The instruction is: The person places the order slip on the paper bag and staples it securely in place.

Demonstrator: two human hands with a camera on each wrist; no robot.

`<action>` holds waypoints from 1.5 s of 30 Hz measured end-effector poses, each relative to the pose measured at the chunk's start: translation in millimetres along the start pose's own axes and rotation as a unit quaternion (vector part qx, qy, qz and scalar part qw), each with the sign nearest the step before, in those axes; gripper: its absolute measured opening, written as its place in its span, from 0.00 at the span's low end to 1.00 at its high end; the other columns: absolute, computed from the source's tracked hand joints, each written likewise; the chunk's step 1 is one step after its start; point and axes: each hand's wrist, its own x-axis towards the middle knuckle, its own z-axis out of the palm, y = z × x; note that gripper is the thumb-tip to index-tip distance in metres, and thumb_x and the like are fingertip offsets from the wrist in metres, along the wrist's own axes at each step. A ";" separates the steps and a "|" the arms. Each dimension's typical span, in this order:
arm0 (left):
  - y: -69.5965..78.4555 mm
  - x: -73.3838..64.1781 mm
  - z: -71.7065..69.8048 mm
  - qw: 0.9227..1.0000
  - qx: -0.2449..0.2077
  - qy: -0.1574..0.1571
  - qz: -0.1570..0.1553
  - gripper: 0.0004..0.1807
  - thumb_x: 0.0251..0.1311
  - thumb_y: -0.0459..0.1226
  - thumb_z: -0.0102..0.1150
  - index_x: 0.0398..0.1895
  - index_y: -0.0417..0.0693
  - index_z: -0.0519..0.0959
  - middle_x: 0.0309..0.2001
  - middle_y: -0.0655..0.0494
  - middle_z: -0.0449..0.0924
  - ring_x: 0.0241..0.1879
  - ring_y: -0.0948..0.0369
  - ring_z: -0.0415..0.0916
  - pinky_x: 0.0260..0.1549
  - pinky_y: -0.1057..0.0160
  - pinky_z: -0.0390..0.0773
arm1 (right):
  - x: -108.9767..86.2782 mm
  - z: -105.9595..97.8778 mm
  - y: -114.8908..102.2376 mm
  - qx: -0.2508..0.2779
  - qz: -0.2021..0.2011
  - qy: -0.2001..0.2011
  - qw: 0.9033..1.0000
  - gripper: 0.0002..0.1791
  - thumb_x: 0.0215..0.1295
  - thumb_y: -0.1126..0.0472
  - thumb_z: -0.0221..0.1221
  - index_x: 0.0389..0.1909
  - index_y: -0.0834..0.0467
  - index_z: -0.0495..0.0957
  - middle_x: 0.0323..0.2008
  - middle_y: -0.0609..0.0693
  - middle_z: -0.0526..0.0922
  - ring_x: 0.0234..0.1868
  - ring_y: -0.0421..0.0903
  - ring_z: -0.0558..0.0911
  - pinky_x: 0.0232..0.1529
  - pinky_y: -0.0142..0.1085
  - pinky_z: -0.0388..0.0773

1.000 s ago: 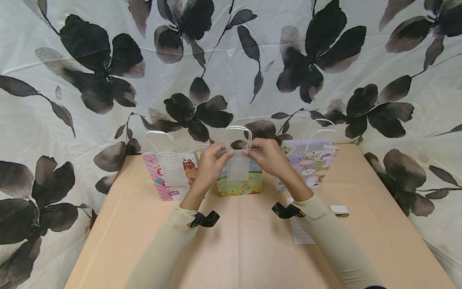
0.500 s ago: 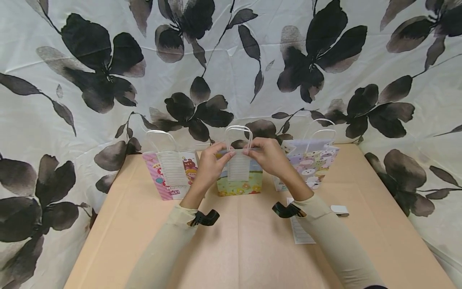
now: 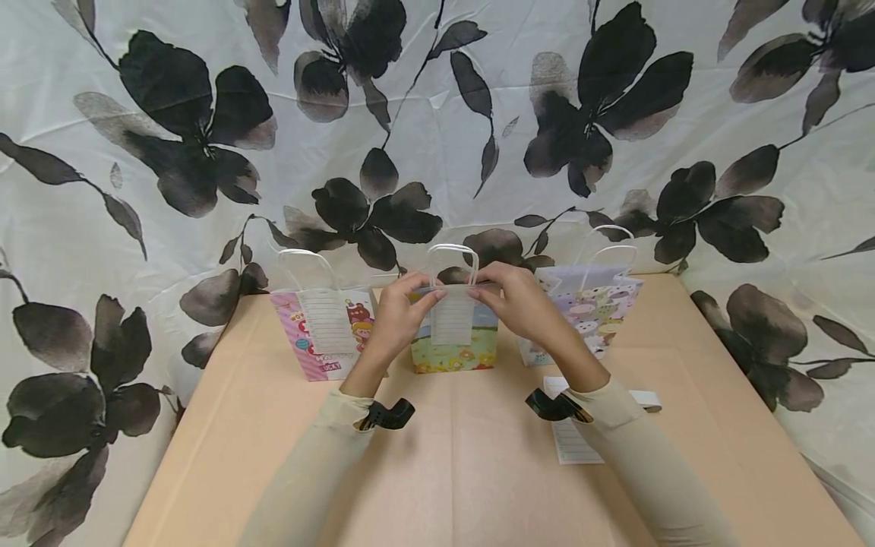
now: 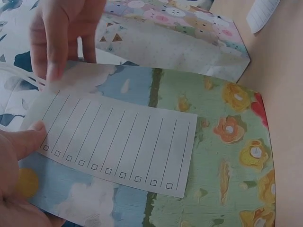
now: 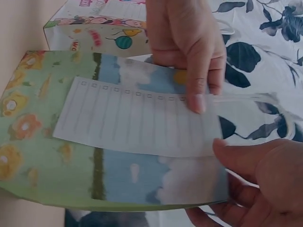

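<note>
A small paper gift bag [image 3: 454, 358] with painted flowers, blue sky and white twisted handles [image 3: 454, 248] stands upright mid-table. A lined checklist sheet [image 3: 451, 323] lies flat against its front, its top end at the bag's rim. My left hand [image 3: 396, 311] pinches the rim, the thumb on the sheet's upper corner and the fingers behind the bag. At the other side of the rim my right hand [image 3: 516, 300] pinches the bag, its thumb [image 5: 236, 153] in front at the edge and fingers behind. How the sheet is fastened cannot be seen.
A pink cartoon gift bag [image 3: 290, 323] with a lined sheet [image 3: 326, 323] on its front stands to the left. To the right is a lilac gift bag [image 3: 615, 300] with cartoon animals. Another lined sheet [image 3: 574, 444] and a small white object [image 3: 648, 399] lie near my right forearm.
My right hand and forearm have shifted slightly right, uncovering more of the sheet's top and of the loose sheet on the table. My left hand and the bag stay in place.
</note>
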 end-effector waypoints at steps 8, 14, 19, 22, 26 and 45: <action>-0.4 -0.3 -2.8 1.000 0.002 0.006 0.005 0.05 0.66 0.38 0.66 0.41 0.49 0.86 0.45 0.57 0.82 0.56 0.57 0.77 0.59 0.51 0.77 | -20.7 -26.5 -19.0 0.003 -0.058 0.022 0.998 0.22 0.69 0.62 0.65 0.62 0.62 0.78 0.67 0.54 0.75 0.66 0.54 0.76 0.60 0.52 0.76; -1.4 0.6 -3.3 1.000 0.000 0.007 0.008 0.04 0.66 0.37 0.65 0.41 0.48 0.86 0.44 0.57 0.82 0.55 0.57 0.77 0.57 0.52 0.79 | -42.6 -51.6 -22.6 0.064 -0.093 0.018 0.993 0.19 0.68 0.63 0.66 0.59 0.54 0.81 0.58 0.48 0.80 0.60 0.45 0.79 0.57 0.43 0.80; -1.8 1.3 -3.2 1.000 0.000 0.006 0.008 0.04 0.67 0.37 0.65 0.41 0.48 0.85 0.44 0.57 0.82 0.55 0.57 0.77 0.56 0.52 0.79 | -62.7 -72.3 -1.1 0.121 -0.098 -0.061 0.986 0.16 0.67 0.66 0.65 0.54 0.53 0.83 0.50 0.46 0.86 0.50 0.42 0.84 0.50 0.32 0.81; -1.8 1.4 -3.1 1.000 -0.001 0.004 0.007 0.04 0.67 0.36 0.65 0.41 0.49 0.85 0.45 0.57 0.82 0.54 0.57 0.77 0.56 0.52 0.79 | -75.0 -81.6 16.9 0.136 -0.092 -0.117 0.980 0.14 0.68 0.68 0.64 0.53 0.54 0.84 0.49 0.48 0.87 0.47 0.43 0.85 0.46 0.31 0.82; -1.3 1.1 -2.8 1.000 -0.003 0.000 0.006 0.04 0.67 0.37 0.65 0.42 0.48 0.85 0.46 0.57 0.82 0.54 0.57 0.77 0.56 0.51 0.79 | -91.6 -89.7 39.8 0.134 -0.059 -0.168 0.975 0.14 0.70 0.66 0.63 0.53 0.52 0.84 0.49 0.48 0.86 0.47 0.43 0.85 0.43 0.34 0.84; -1.7 0.2 -1.1 1.000 -0.008 -0.007 -0.004 0.05 0.68 0.37 0.64 0.43 0.49 0.85 0.48 0.57 0.82 0.59 0.56 0.76 0.60 0.50 0.77 | -168.2 -99.7 170.7 0.131 0.121 -0.190 0.965 0.13 0.70 0.64 0.62 0.52 0.64 0.82 0.49 0.62 0.85 0.47 0.40 0.85 0.44 0.31 0.83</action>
